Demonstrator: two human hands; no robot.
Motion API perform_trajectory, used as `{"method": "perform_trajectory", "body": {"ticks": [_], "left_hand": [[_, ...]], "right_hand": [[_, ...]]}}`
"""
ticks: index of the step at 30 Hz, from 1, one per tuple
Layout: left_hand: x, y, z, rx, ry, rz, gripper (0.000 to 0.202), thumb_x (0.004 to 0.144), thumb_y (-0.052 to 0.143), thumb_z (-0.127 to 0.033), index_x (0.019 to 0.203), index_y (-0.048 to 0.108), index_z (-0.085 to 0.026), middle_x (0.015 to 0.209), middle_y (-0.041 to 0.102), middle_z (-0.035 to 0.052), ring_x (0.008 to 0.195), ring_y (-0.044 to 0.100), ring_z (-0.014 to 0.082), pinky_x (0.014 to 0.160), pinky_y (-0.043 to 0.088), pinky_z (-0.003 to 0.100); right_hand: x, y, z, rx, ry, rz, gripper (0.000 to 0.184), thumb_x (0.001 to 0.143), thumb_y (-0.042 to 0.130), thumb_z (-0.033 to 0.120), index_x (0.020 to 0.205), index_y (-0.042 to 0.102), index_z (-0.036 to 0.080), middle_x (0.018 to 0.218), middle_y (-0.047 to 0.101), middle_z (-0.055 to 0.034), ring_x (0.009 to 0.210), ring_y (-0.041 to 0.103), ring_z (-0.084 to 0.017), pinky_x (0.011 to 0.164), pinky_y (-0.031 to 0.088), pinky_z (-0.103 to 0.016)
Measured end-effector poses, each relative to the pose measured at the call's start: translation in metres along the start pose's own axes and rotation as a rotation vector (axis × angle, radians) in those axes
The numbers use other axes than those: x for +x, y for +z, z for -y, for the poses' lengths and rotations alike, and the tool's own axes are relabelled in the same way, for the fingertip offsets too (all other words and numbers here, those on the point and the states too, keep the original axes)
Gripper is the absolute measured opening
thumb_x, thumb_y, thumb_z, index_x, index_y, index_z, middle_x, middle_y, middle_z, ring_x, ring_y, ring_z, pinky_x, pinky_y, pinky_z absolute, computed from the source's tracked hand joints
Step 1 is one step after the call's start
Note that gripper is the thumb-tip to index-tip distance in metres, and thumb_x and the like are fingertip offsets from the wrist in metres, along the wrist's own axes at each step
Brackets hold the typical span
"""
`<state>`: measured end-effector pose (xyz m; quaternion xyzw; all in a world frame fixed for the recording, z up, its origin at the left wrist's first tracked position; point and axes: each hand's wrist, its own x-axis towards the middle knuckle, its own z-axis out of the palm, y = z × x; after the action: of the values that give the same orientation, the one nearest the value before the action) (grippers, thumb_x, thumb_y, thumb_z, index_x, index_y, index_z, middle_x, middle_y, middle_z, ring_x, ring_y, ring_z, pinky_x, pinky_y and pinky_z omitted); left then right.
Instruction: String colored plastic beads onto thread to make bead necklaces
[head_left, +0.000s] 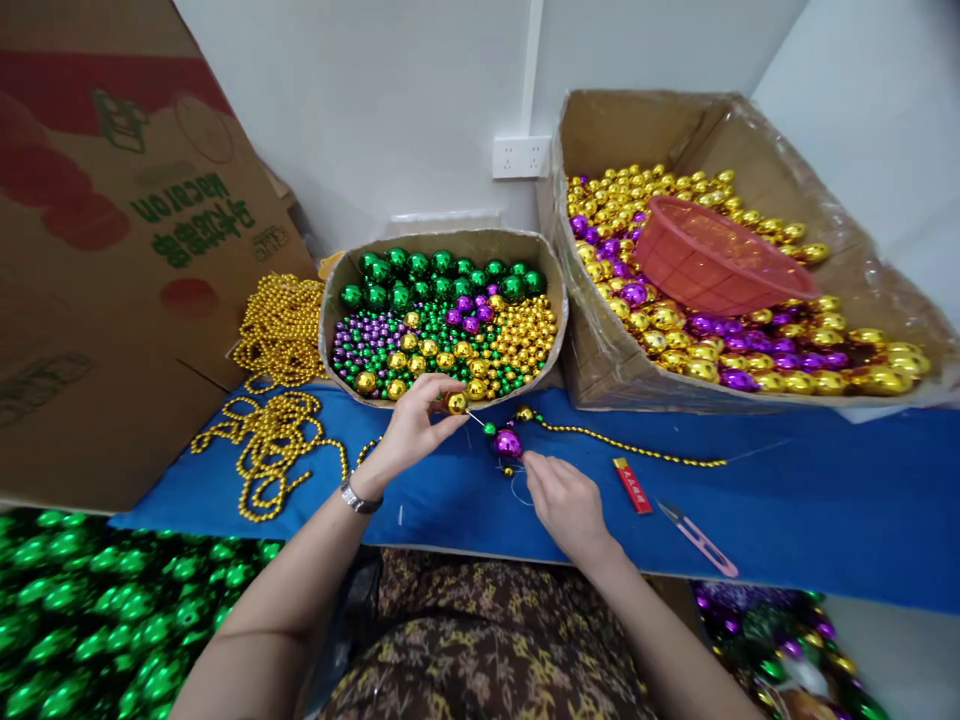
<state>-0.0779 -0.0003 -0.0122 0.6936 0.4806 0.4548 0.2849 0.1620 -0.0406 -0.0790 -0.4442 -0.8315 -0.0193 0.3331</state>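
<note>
Over blue cloth (pixel 825 510), left hand (pixel 411 425), 1 gold bead (pixel 457 403) pinched

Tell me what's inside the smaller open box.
In the box, large green beads line the back, small purple beads the left, small gold beads the right, larger gold beads the front. The top layer hides anything deeper; the left hand covers part of the front rim.

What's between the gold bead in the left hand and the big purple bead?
Head view: a thin pale shaft, probably a needle, then a small green bead next to the big purple bead.
</note>
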Motion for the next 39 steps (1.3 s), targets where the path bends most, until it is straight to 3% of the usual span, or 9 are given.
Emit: {"method": "perform_trajectory", "body": {"ticks": [2,4,8,11,15,20,31,39], "left_hand": [[-0.005,0.006,-0.004,-0.080,-0.011,0.044,0.032,0.078,0.072,-0.029,0.109,0.067,-0.021,0.114,0.060,0.0090,0.101,0.060,0.0197,0.085,0.052,0.033],[-0.009,0.013,-0.007,-0.250,-0.106,0.066,0.029,0.083,0.068,-0.031,0.110,0.067,-0.021,0.108,0.065,0.0082,0.095,0.062,0.0180,0.085,0.053,0.032],[-0.016,0.023,-0.006,-0.595,-0.290,0.005,0.036,0.080,0.071,-0.031,0.114,0.064,-0.021,0.111,0.067,0.0076,0.095,0.063,0.0176,0.082,0.055,0.032],[-0.017,0.025,-0.007,-0.706,-0.357,-0.048,0.046,0.073,0.077,-0.028,0.116,0.061,-0.021,0.115,0.066,0.0081,0.099,0.063,0.0182,0.080,0.056,0.030],[-0.018,0.027,-0.008,-0.721,-0.405,-0.107,0.047,0.068,0.081,-0.027,0.109,0.062,-0.018,0.108,0.069,0.0087,0.091,0.065,0.0172,0.076,0.056,0.029],[-0.023,0.030,-0.009,-0.603,-0.338,-0.163,0.044,0.066,0.082,-0.025,0.104,0.061,-0.017,0.104,0.069,0.0075,0.094,0.064,0.0165,0.084,0.053,0.030],[-0.024,0.029,-0.011,-0.756,-0.461,-0.187,0.046,0.058,0.086,-0.022,0.097,0.063,-0.015,0.095,0.069,0.0053,0.077,0.063,0.0131,0.068,0.056,0.026],[-0.024,0.028,-0.013,-0.794,-0.478,-0.209,0.045,0.057,0.087,-0.022,0.095,0.063,-0.015,0.091,0.068,0.0041,0.075,0.062,0.0119,0.066,0.057,0.025]], "right_hand": [[0.001,0.001,0.002,0.010,-0.003,-0.002,0.025,0.097,0.040,0.019,0.102,0.065,0.017,0.079,0.071,-0.0072,0.070,0.065,-0.018,0.067,0.048,-0.029],[0.001,0.002,0.005,0.080,0.036,0.000,0.025,0.098,0.039,0.021,0.103,0.063,0.017,0.081,0.071,-0.0073,0.072,0.065,-0.019,0.069,0.049,-0.029],[0.001,0.000,0.009,0.261,0.176,0.067,0.022,0.099,0.038,0.024,0.100,0.058,0.017,0.077,0.067,-0.0050,0.071,0.065,-0.018,0.069,0.049,-0.028],[0.000,-0.003,0.008,0.328,0.171,0.094,0.024,0.099,0.035,0.023,0.103,0.057,0.017,0.086,0.064,-0.0071,0.080,0.064,-0.018,0.073,0.051,-0.029],[-0.002,-0.003,0.006,0.357,0.180,0.030,0.025,0.098,0.038,0.024,0.108,0.061,0.019,0.090,0.060,-0.0077,0.080,0.063,-0.017,0.073,0.052,-0.029],[-0.005,-0.002,0.004,0.382,0.201,-0.028,0.022,0.097,0.045,0.027,0.103,0.064,0.019,0.081,0.058,-0.0051,0.072,0.061,-0.016,0.069,0.052,-0.028],[-0.008,-0.001,0.003,0.408,0.180,-0.036,0.020,0.096,0.047,0.025,0.102,0.066,0.020,0.079,0.057,-0.0035,0.069,0.060,-0.014,0.066,0.052,-0.026],[-0.007,-0.001,0.004,0.413,0.183,-0.033,0.021,0.096,0.047,0.026,0.103,0.066,0.020,0.079,0.057,-0.0039,0.068,0.061,-0.014,0.065,0.053,-0.026]]}}
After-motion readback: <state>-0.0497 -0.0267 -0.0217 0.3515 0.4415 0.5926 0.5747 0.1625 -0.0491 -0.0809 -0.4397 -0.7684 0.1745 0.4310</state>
